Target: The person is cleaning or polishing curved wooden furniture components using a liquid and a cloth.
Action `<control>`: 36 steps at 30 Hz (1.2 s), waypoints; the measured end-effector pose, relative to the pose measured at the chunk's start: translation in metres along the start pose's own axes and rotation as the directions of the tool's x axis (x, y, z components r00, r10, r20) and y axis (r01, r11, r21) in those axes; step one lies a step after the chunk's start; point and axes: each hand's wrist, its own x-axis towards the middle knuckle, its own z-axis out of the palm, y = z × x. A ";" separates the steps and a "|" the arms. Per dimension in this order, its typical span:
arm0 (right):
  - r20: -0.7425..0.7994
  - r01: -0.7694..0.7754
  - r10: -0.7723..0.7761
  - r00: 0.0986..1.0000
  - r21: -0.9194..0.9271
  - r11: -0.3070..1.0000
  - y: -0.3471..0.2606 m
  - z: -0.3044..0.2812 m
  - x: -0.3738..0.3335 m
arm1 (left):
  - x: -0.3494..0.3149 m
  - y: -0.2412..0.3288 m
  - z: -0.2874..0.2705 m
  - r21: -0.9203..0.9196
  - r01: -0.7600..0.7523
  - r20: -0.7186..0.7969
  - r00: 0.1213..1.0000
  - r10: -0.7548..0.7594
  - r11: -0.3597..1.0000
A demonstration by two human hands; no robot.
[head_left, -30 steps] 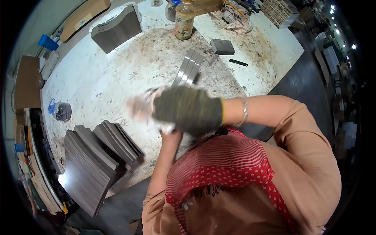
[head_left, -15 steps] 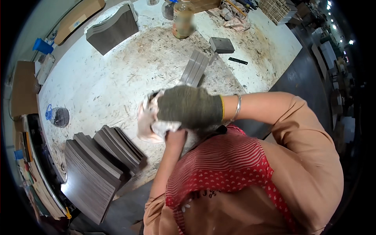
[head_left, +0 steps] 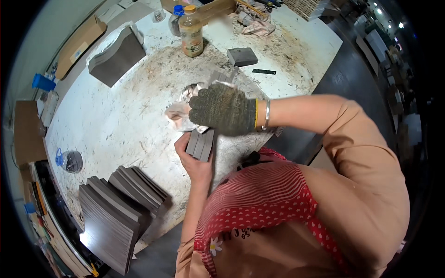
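Note:
My bare left hand is wrapped round the near end of a narrow stack of grey wood-grain boards, thumb on one side and fingers on the other. My right hand, in a dark knitted glove with a yellow cuff edge, is pressed over a crumpled pale pink and white rag. The rag lies across the top edges of the stack and hides its middle; the far end shows faintly beyond the glove. Some of the gloved fingers are curled over the cloth.
Curved grey boards stand in stacks at the near left, another wavy-edged stack at the far left. Bottles, a grey block, a short black strip and more rags lie farther back. A clear jug is on the left.
My gloved hand and the rag have shifted away from me along the boards, uncovering their near end and my left hand's grip. The whole view has also shifted slightly.

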 end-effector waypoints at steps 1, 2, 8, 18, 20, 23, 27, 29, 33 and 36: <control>0.093 -0.045 0.042 0.995 0.028 0.999 0.002 -0.027 0.008 | 0.001 0.002 -0.001 -0.001 -0.033 0.000 0.999 0.033 0.999; 0.185 -0.092 0.080 0.979 0.055 0.994 0.007 -0.042 0.013 | 0.003 0.005 -0.002 0.003 -0.037 0.004 0.999 0.037 0.999; -0.185 -0.197 0.147 0.972 -0.288 0.937 0.089 -0.031 -0.004 | 0.013 0.001 -0.008 -0.040 0.017 0.019 1.000 -0.016 0.999; 0.066 -0.138 0.150 0.987 -0.157 0.978 0.018 -0.026 0.020 | 0.013 0.001 -0.009 0.004 0.055 0.036 0.998 -0.055 0.998; 0.371 -0.515 0.497 0.785 -0.056 0.855 0.034 -0.065 0.046 | 0.018 0.009 -0.012 -0.012 0.157 0.002 0.988 -0.157 0.987; -0.044 -0.439 0.463 0.885 0.250 0.863 0.113 -0.041 0.017 | 0.023 0.015 -0.013 -0.057 0.180 0.093 0.980 -0.174 0.982; 0.199 -0.582 0.562 0.803 0.466 0.667 0.108 -0.014 0.026 | 0.008 0.008 -0.019 -0.127 0.245 0.002 0.969 -0.247 0.961; -0.188 -0.232 0.368 0.910 0.504 0.832 0.128 0.024 0.011 | 0.004 0.022 -0.015 -0.255 0.233 0.005 0.971 -0.239 0.938; 0.311 -0.541 0.455 0.835 0.615 0.573 0.108 0.020 -0.007 | 0.010 0.028 -0.010 -0.500 0.232 -0.086 0.946 -0.314 0.835; 0.369 -0.615 0.539 0.757 0.681 0.398 0.056 0.010 -0.036 | 0.051 0.014 -0.015 -0.675 0.281 -0.108 0.877 -0.468 0.682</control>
